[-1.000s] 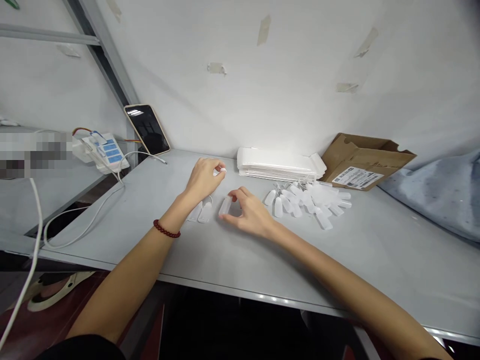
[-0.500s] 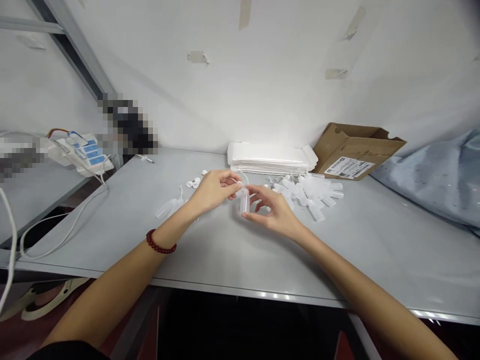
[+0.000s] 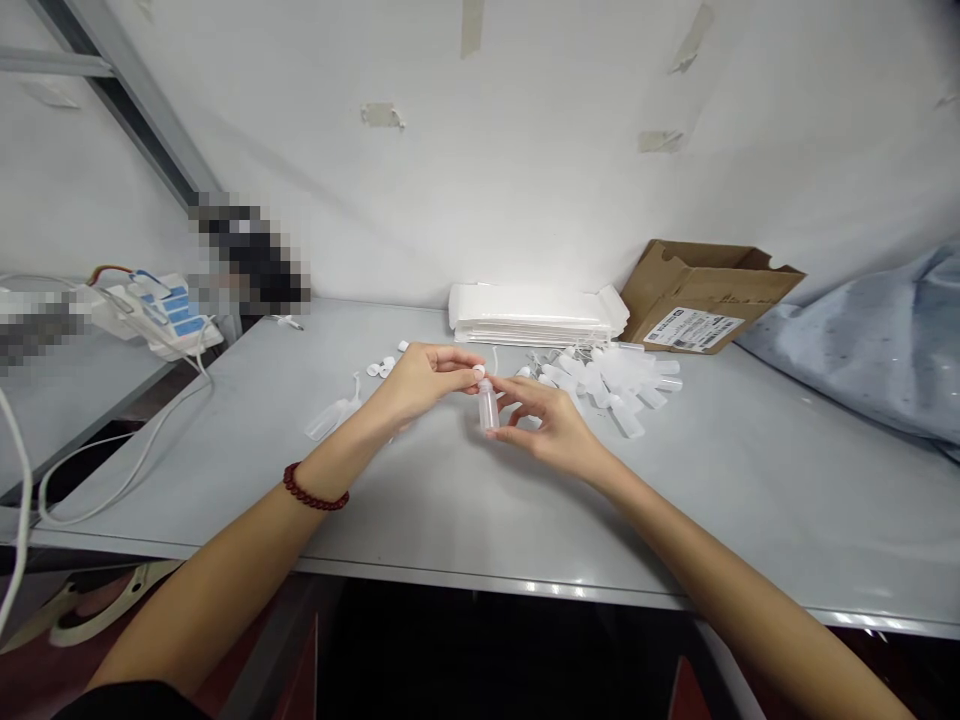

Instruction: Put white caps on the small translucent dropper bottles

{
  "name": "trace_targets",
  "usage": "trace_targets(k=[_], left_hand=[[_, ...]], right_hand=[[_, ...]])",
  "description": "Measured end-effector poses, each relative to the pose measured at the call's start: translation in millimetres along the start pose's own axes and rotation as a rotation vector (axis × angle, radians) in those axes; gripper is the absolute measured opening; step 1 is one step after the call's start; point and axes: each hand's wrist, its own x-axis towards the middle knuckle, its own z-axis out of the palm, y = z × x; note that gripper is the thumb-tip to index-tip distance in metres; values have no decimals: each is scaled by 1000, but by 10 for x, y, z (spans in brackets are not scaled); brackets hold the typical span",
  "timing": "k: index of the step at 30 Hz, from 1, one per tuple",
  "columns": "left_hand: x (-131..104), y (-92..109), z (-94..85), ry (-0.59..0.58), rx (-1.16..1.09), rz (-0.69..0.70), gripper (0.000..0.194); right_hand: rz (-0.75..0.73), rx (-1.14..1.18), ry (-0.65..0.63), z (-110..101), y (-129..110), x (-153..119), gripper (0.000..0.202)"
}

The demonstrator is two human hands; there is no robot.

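A small translucent plastic bottle (image 3: 488, 408) stands nearly upright between the fingertips of my right hand (image 3: 544, 420), which is closed on its side. Just above the bottle's mouth, my left hand (image 3: 435, 382) pinches a small white cap (image 3: 478, 371) between thumb and forefinger. The bottle's threaded neck shows under the cap, and whether the two touch I cannot tell. A thin white tube (image 3: 495, 360) rises behind the hands; what it joins is hidden. To the right of my right hand lies a pile of similar translucent bottles (image 3: 600, 380).
Several white caps (image 3: 382, 368) lie beyond my left hand, with another bottle (image 3: 328, 418) beside its wrist. At the wall sit a stack of white flat boxes (image 3: 536, 315) and an open cardboard box (image 3: 697, 300). Blue-grey cloth (image 3: 870, 350) covers the right; a power strip (image 3: 176, 310) with cables is left.
The neck of the bottle shows more plainly now, with the cap just above it. Both hands keep their hold. The whole view has shifted slightly.
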Motion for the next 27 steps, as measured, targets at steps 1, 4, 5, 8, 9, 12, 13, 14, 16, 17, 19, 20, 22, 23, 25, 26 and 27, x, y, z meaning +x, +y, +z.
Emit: trace_targets(k=[1, 4, 5, 8, 9, 12, 13, 14, 16, 17, 19, 20, 22, 23, 25, 26, 27], left_hand=[[1, -3, -6, -10, -3, 4, 26], [9, -13, -32, -33, -23, 19, 29], [11, -14, -42, -38, -37, 20, 29], [15, -10, -70, -48, -96, 1, 26], [15, -7, -76, -54, -114, -5, 25], [15, -1, -85, -66, -157, -11, 19], [15, -1, -82, -68, -172, -12, 18], [15, -1, -77, -67, -192, -15, 18], [17, -6, -62, -69, -238, -28, 17], [18, -10, -53, -69, -258, -36, 17], [23, -22, -36, -67, -291, -53, 16], [27, -29, -30, -67, -303, -61, 15], [34, -44, -23, -73, -328, -78, 13], [38, -51, -22, -78, -340, -89, 12], [46, -64, -20, -85, -354, -108, 11], [51, -69, -20, -84, -356, -115, 11], [55, -74, -19, -78, -357, -119, 11]], right_hand=[[-13, -1, 5, 2, 5, -2, 57], [-29, -1, 15, 4, 4, -3, 57], [-28, -3, 14, 2, -2, -2, 57], [-32, -23, 5, -7, -27, 1, 55], [-38, -31, 5, -9, -37, 1, 54], [-49, -53, 6, -11, -63, 2, 51], [-50, -60, 6, -10, -70, 3, 50], [-48, -70, 7, -11, -75, 3, 50], [-50, -96, 15, -12, -81, 4, 49], [-53, -111, 19, -13, -82, 5, 48], [-64, -135, 28, -16, -81, 5, 48], [-69, -145, 33, -17, -78, 5, 48], [-75, -165, 43, -14, -69, 4, 48], [-76, -176, 48, -10, -62, 2, 48], [-78, -196, 51, 5, -44, -5, 50], [-78, -201, 51, 16, -34, -10, 50], [-75, -200, 53, 28, -23, -16, 51]])
